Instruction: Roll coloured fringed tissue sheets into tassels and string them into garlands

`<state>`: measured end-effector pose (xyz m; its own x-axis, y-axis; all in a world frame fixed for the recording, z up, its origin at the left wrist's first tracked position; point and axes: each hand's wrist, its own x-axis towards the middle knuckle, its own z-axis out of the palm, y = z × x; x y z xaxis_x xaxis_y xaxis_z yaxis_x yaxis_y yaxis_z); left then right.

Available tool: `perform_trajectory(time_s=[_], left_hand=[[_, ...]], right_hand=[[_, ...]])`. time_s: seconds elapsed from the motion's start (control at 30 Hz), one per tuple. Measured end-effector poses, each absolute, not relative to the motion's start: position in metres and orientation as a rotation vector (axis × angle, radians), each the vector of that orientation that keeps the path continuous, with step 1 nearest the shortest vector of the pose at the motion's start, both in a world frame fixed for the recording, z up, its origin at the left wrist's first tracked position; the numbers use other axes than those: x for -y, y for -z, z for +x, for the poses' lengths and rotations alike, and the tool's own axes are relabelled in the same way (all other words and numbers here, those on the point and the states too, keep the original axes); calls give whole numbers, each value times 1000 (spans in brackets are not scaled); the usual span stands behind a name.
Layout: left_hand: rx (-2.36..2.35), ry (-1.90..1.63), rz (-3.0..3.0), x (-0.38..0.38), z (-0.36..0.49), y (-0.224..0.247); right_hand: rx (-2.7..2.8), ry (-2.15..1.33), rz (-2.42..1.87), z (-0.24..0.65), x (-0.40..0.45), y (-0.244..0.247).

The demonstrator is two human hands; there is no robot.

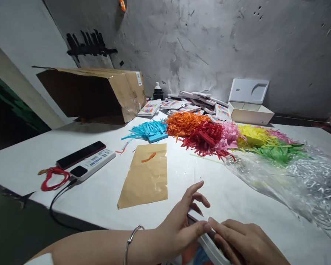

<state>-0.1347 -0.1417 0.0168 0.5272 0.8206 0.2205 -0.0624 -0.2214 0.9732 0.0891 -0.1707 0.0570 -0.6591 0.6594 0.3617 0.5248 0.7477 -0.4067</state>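
At the near edge of the table, both hands are on a thin white-edged box (212,247), tilted, with a patch of colourful print on its lower side. My left hand (179,221) grips its upper end, thumb on the near side and the other fingers spread around the far side. My right hand (244,237) is closed at the box's edge, its fingertips close to my left thumb. Part of the box is covered by the hands and cut off by the frame. Left of them lies a brown paper sheet (147,180) with an orange paper strip (149,157) on it.
Shredded tissue bundles in blue (147,129), orange (186,123), red (205,136), yellow (253,136) and green (280,151) lie across the table. Silver shreds (317,180) spread rightward. Behind are printed thin boxes (194,101), a cardboard box (129,92) and an open white box (249,112). A phone (81,154) lies left.
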Motion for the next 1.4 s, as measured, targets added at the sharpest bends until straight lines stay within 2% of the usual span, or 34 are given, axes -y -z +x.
perform_trajectory(time_s=[0.2, 0.33, 0.43, 0.63, 0.83, 1.07, 1.2, 1.3, 1.4], left_hand=[[-725, -1059, 1753, 136, -142, -15], [-581, -1161, 2412, 145, -143, -28], [-487, -1048, 2743, 154, -139, -38], [-438, -917, 2760, 150, -128, -49], [-414, -990, 2738, 142, -129, -53], [-509, -897, 2562, 134, -147, -50], [-503, -840, 2344, 131, -156, -47], [-492, -931, 2185, 133, -159, -47], [-429, -1025, 2100, 131, -161, -51]], right_hand=[[2329, -677, -1040, 103, 180, -80], [2281, -668, -1153, 110, 189, -84], [2282, -772, -1231, 107, 194, -86], [2236, -763, -1275, 104, 204, -81], [2183, -632, -1146, 100, 217, -65], [2111, -160, -1103, 100, 227, -44], [1983, -290, -1120, 99, 232, -15], [1744, -531, -1160, 88, 239, 18], [1708, -570, -1182, 89, 247, 37]])
